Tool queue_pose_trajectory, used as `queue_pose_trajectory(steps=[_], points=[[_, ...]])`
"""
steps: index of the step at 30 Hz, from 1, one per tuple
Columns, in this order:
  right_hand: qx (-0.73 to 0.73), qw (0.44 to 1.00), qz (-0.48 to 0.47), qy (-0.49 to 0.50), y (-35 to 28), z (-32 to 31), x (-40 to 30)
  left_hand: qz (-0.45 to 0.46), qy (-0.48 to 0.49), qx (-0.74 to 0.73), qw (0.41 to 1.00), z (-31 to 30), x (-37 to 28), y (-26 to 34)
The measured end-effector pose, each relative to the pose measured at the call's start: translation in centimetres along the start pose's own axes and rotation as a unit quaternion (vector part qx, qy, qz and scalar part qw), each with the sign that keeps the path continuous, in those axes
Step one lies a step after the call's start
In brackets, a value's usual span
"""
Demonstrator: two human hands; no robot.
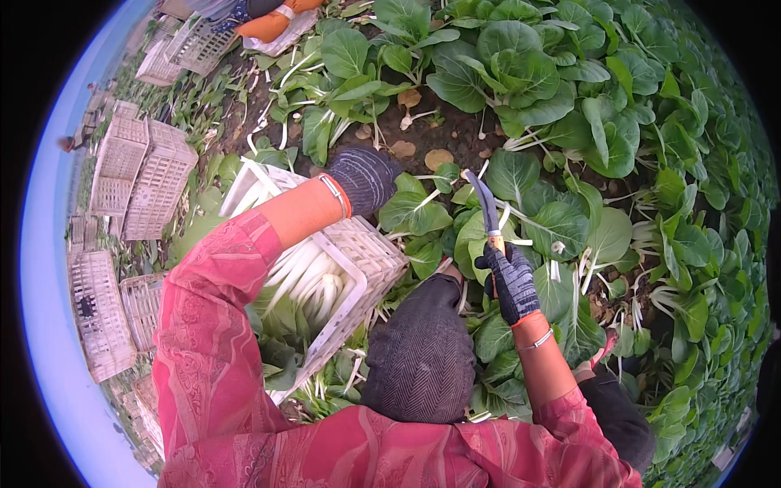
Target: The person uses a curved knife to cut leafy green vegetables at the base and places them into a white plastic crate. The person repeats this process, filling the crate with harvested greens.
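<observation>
My right hand (pixel 514 283), in a dark knit glove, grips the pale wooden handle of a hooked harvest knife (pixel 488 204). Its curved blade points away from me over cut leafy greens (pixel 552 229) with white stems. My left hand (pixel 364 181), gloved alike, is beside the far end of a white plastic crate (pixel 357 274). The back of that hand faces me and its fingers are hidden, so I cannot tell whether it holds anything. Inside the crate lie bunches of greens, their white stalks (pixel 320 287) showing. Loose leaves (pixel 415 210) lie just right of my left hand.
Standing greens (pixel 518 67) fill the far and right side. Bare soil (pixel 451 134) with yellowed leaves shows ahead. Stacked plastic crates (pixel 161 180) stand to the left, more crates (pixel 100 311) nearer. Another person's orange-sleeved arm (pixel 268 25) is at the top. My knee (pixel 421 348) is beside the crate.
</observation>
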State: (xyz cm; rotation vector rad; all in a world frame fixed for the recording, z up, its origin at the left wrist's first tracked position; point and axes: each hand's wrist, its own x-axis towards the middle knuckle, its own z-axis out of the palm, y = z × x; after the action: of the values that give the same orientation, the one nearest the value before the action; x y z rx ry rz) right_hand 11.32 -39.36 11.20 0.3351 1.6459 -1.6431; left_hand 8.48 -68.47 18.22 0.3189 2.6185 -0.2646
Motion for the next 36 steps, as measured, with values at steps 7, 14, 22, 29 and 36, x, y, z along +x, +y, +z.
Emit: queue_pose_trajectory(steps=[7, 14, 22, 29, 36], points=[[-0.01, 0.997, 0.075, -0.016, 0.0, -3.0, 5.2, -0.094, -0.032, 0.043, 0.994, 2.8, 17.4, -5.9], [0.019, 0.995, 0.101, 0.003, 0.3, -3.1, 7.9, -0.209, 0.084, 0.12, 0.967, 12.6, 24.6, -16.9], [0.035, 0.994, 0.105, 0.011, 1.0, -1.7, 7.6, -0.385, 0.048, -0.063, 0.92, 16.2, 24.4, -18.0], [-0.039, 0.995, 0.095, 0.016, 2.1, -2.4, 6.3, -0.253, -0.037, 0.047, 0.966, 16.2, 23.9, -15.2], [-0.118, 0.991, 0.018, 0.056, 3.7, -3.8, 5.7, -0.133, -0.199, -0.026, 0.971, 6.6, 16.6, -10.2]])
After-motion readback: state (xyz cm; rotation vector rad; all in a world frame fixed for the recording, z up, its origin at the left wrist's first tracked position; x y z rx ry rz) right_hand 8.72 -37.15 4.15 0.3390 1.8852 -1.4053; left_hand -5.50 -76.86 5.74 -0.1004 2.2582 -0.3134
